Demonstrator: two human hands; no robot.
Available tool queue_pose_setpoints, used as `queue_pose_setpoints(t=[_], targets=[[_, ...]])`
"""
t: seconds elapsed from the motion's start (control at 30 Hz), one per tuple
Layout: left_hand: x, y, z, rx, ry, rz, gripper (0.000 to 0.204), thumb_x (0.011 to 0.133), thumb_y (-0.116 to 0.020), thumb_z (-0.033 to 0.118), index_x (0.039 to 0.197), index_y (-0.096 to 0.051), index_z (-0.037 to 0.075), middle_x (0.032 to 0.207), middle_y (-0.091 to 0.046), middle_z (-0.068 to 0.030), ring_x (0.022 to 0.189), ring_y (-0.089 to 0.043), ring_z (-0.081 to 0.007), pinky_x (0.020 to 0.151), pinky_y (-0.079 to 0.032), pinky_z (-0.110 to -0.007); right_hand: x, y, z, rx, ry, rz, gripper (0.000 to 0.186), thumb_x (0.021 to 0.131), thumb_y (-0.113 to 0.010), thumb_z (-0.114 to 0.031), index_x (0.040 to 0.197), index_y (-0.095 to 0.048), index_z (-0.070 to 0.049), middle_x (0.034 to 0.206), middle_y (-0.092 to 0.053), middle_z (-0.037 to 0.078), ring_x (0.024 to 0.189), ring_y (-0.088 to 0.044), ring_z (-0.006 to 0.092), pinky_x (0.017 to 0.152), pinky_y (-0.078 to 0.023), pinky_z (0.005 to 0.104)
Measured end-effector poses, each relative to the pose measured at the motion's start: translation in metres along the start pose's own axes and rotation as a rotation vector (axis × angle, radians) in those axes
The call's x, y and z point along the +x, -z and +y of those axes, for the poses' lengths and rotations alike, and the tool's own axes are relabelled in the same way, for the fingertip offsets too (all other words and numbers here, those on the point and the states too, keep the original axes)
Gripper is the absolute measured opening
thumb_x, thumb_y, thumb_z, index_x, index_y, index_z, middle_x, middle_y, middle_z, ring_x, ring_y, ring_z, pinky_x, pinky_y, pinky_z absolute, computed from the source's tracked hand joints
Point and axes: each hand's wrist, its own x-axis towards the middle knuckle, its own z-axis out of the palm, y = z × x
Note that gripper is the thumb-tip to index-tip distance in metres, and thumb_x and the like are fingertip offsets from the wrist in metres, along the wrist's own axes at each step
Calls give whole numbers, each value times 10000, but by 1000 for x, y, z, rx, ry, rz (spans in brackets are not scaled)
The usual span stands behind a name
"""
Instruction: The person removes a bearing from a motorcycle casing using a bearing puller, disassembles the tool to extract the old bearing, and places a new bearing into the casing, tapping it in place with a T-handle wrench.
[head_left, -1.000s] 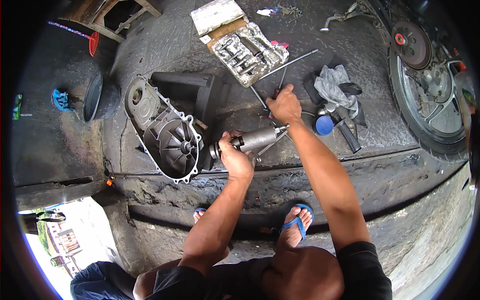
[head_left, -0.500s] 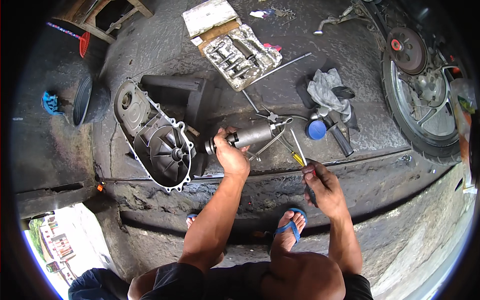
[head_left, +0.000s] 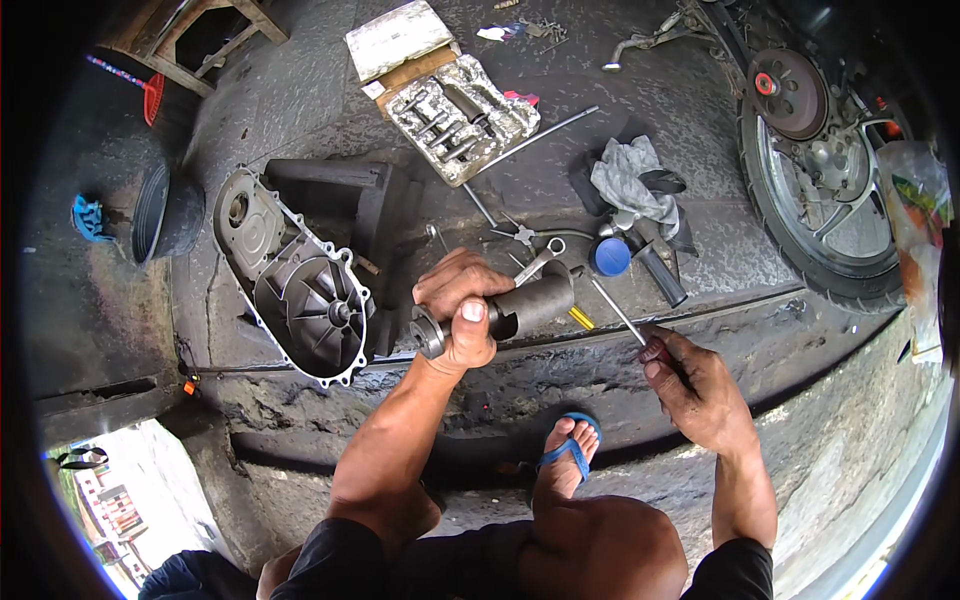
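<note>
My left hand (head_left: 462, 305) is wrapped round a grey metal cylinder tool (head_left: 540, 303) with a slotted side and a threaded end, tilted up to the right. Dark red shows at the handle of a screwdriver (head_left: 622, 314) that my right hand (head_left: 700, 388) grips, its shaft pointing up and left toward the cylinder's far end. Beyond the cylinder lie a combination wrench (head_left: 541, 259) and pliers (head_left: 522, 233). A yellow handle (head_left: 581, 318) rests on the ground between my hands. Left of my left hand lies an oval metal engine cover (head_left: 262, 238).
An open tool case (head_left: 488, 150) holds several metal pieces, with a long rod (head_left: 540, 140) beside it. A grey rag (head_left: 640, 180), a blue round cap (head_left: 610, 257) and a hammer (head_left: 660, 275) are to the right. A motorcycle wheel (head_left: 830, 230) stands far right, a black bucket (head_left: 172, 215) at left.
My left hand has turned the cylinder, bringing its near end toward me and lower. My right hand has moved right and down with the screwdriver. The whole view has shifted slightly.
</note>
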Motion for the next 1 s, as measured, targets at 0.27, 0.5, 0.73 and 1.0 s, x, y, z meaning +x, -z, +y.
queue_pose_setpoints(t=[0.27, 0.5, 0.73, 1.0], targets=[[-10, -19, 13, 100, 393, 293, 457, 979, -392, 391, 788, -545, 6, 722, -573, -109, 648, -549, -196, 621, -443, -333, -5, 1, -11, -8, 29, 19, 367, 914, -612, -122, 1224, -571, 70, 939, -693, 218, 866, -701, 309, 781, -525, 364], [-16, -21, 3, -1144, 1410, 553, 479, 973, -225, 430, 766, -487, 85, 505, -298, 35, 452, -279, -131, 510, -291, -307, -7, -17, 0, 37, 94, 98, 342, 916, -610, -122, 1202, -574, 63, 917, -678, 208, 817, -680, 295, 762, -518, 362], [-26, -27, 5, -1303, 1476, 516, 579, 1006, -148, 509, 807, -491, 87, 510, -298, 38, 457, -288, -119, 488, -287, -299, -2, -27, 3, 63, 120, 99, 346, 917, -618, -117, 1208, -577, 65, 927, -677, 205, 832, -675, 264, 773, -517, 357], [-32, -32, 4, -1355, 1540, 459, 410, 992, -248, 408, 771, -460, 135, 498, -303, 47, 443, -294, -112, 476, -281, -285, 1, -33, 14, 154, 136, 123, 365, 914, -624, -110, 1236, -576, 56, 922, -680, 174, 820, -647, 210, 766, -514, 335]])
